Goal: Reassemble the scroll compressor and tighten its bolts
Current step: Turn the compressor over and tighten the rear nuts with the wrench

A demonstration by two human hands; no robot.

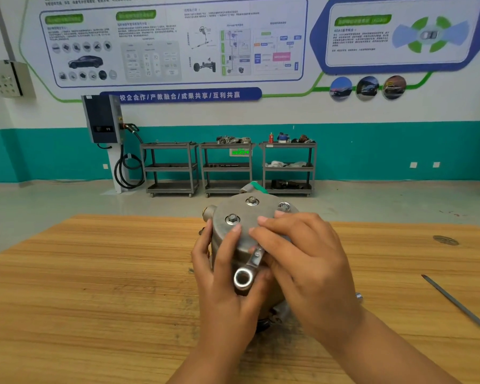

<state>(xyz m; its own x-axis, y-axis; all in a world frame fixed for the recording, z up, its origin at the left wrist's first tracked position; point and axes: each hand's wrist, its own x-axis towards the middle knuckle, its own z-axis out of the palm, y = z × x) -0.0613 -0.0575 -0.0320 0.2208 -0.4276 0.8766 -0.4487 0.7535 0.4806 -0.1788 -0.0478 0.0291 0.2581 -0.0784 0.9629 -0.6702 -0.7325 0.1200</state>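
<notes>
So your compressor point(247, 217) is standing on end on the wooden table point(94, 273), right in front of you, long axis pretty much upright with the round lid facing up and a bit toward you. That's the bit that matters: the bolts go straight down into the lid, so you'll be coming at them from above.

Your left hand point(222, 275) is wrapped round the side of the body, thumb up on the lid, holding it steady. Your right hand point(302, 259) is just lying across the lid with the fingers near straight, nothing gripped that I can see.

Three bolts show on the far half: left bolt point(232, 218), back bolt point(252, 201) and right bolt point(284, 206), which sits just beyond your right fingertips, so that hand's nearer.

It looks like dull grey metal, a bit grubby, with a shiny ring lug point(243, 278) sticking out your side.

There's a long thin metal tool point(460, 309) off to your right, well apart from the compressor. My guess is the bolts aren't properly tightened yet.
</notes>
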